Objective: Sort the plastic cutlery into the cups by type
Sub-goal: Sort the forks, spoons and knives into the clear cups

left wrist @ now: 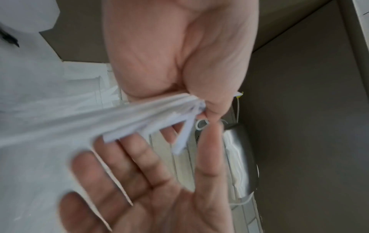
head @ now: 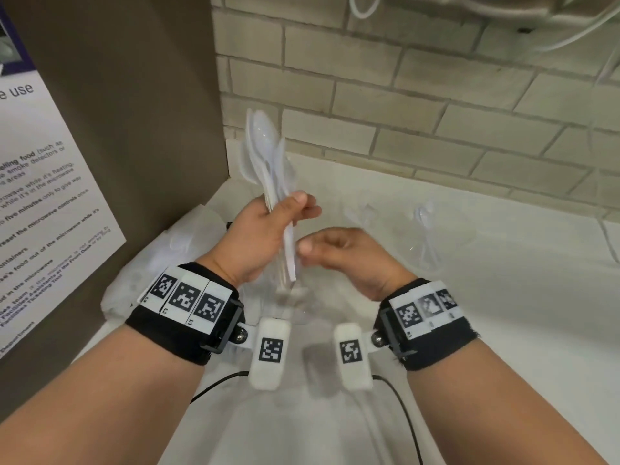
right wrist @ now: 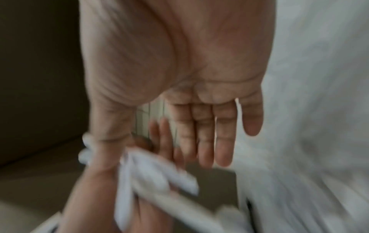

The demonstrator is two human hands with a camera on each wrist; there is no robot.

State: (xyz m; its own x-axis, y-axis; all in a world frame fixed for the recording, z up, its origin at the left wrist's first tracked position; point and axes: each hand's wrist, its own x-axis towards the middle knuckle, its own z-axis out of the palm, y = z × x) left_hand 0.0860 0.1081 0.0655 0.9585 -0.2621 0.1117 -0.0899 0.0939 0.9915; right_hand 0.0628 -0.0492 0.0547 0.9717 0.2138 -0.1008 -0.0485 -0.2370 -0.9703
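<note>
My left hand [head: 265, 226] grips a bundle of several white plastic spoons [head: 268, 156] by the handles, with the bowls pointing up and away. The left wrist view shows the thumb and fingers clamping the fanned handles [left wrist: 119, 119]. My right hand [head: 335, 250] sits just to the right of the handle ends, with its fingers [right wrist: 199, 134] straight and holding nothing. Its bare palm [left wrist: 149, 181] faces the handle tips. A clear plastic cup [head: 295, 303] stands faintly visible under the hands. Another clear cup [head: 427, 243], to the right, has a spoon in it.
The white counter [head: 486, 330] is bounded by a brick wall [head: 436, 129] behind and a brown panel with a poster [head: 50, 196] on the left. A crumpled white bag [head: 181, 239] lies in the left corner. Thin black cables [head: 402, 414] run along the near counter.
</note>
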